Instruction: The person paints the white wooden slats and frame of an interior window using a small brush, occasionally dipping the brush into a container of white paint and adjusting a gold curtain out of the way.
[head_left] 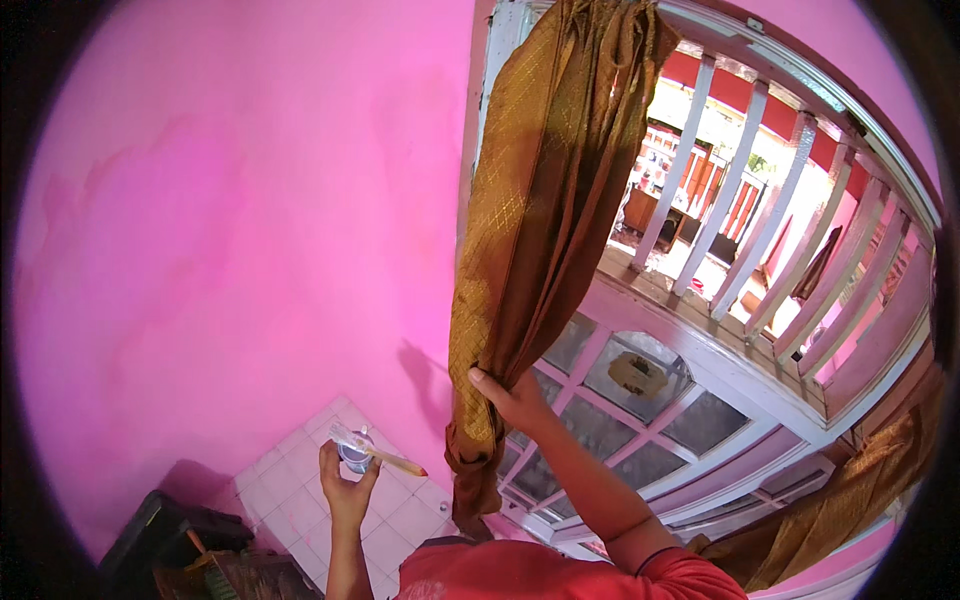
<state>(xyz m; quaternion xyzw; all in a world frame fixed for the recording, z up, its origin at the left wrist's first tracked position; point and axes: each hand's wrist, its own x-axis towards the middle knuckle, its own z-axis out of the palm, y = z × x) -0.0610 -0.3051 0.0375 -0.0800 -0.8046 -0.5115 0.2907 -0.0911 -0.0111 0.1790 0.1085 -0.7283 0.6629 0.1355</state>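
My left hand (pixel 347 492) is low in front of the pink wall, its fingers closed around a small round container (pixel 357 460), bluish-white. A paintbrush (pixel 398 463) lies across the container's top, pale bristles to the left and a yellowish, red-tipped handle to the right. Whether the fingers also pinch the brush I cannot tell. Higher and to the right, my right hand (pixel 508 398) grips the long brown-gold curtain (pixel 530 190), the thumb on its left part. The cloth narrows at the hand and hangs on below it.
A pink wall (pixel 260 250) with darker patches fills the left. White window bars (pixel 700 170) stand right of the curtain, above a glass-paned panel (pixel 600 430). White floor tiles (pixel 300 495) lie below. A black case (pixel 160 540) is at lower left; a second brown curtain (pixel 840 490) hangs at lower right.
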